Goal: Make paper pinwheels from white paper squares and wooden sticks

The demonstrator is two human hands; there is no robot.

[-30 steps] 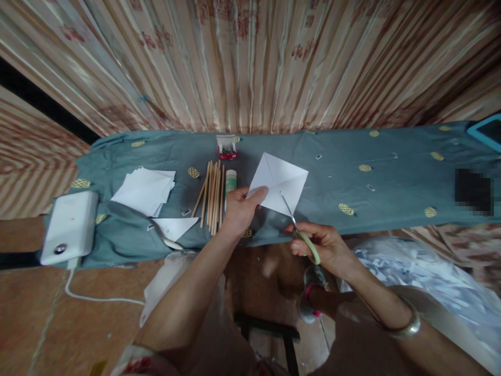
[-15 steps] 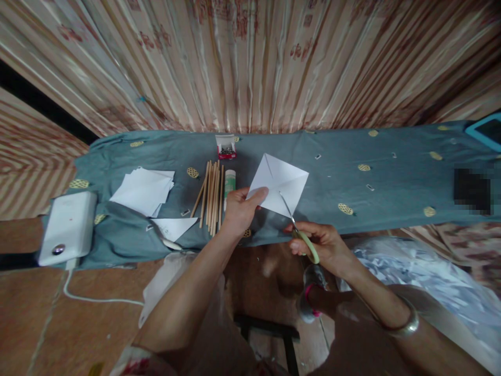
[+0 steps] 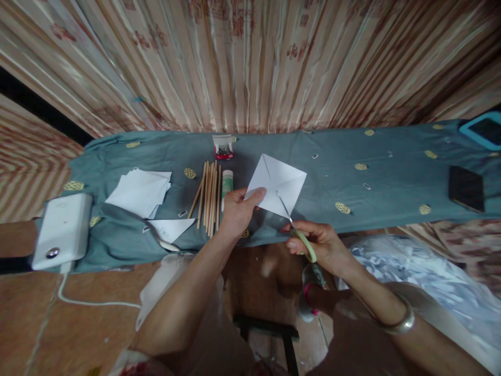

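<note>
A square sheet of white paper (image 3: 287, 180) with diagonal creases is pinched at its left corner by my left hand (image 3: 239, 211), thumb on top. A slit runs inward from the sheet's top corner. My right hand (image 3: 319, 243) grips scissors (image 3: 304, 244) with pale green handles. Their blades lie over the paper's lower right edge, pointing toward its middle; I cannot tell how far apart they are. Just left of my left hand are a green and white glue stick (image 3: 227, 183) and several thin wooden sticks (image 3: 209, 201).
On the blue-green tablecloth (image 3: 270, 143) are a stack of white paper (image 3: 139, 192), a cut paper triangle (image 3: 172, 230), a small red box of metal pins (image 3: 223, 149), a white power bank (image 3: 62, 230) and a dark phone (image 3: 465, 188). A blue-framed device (image 3: 483, 129) sits far right.
The whole view has shifted slightly, so everything appears a little further left. Both hands keep the same hold on the paper and the scissors.
</note>
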